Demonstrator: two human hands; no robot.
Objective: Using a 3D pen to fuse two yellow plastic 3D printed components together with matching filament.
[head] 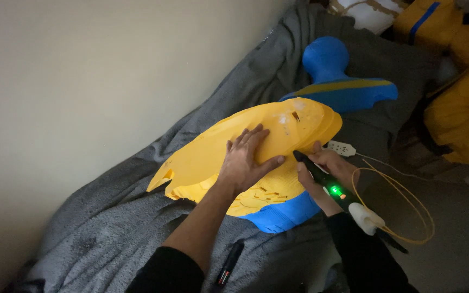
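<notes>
- We see our left hand (245,161) lying flat on the big yellow shell (234,157), palm down, fingers spread apart and pressed on its curved top; it grips nothing.
- Our right hand (324,176) is just to the right of it, fingers wrapped tight round a dark 3D-printing pen (327,182) with a green light glowing on its barrel.
- The pen's tip points left and far, and touches the yellow shell at its right side, close to the left hand's thumb.
- A thin yellow filament (408,209) loops out to the right from the pen's near end, where a white piece sits.
- The yellow shell rests in the middle of the scene on a grey blanket (109,228); its near right edge joins a blue part (283,214).
- Farther off, on the blanket, lies a blue piece with a rounded knob and a yellow stripe (335,81).
- A white power strip (341,147) lies just past the right hand.
- A dark marker (229,264) lies on the blanket near our left forearm.
- More yellow and blue parts (457,108) are stacked at the far right.
</notes>
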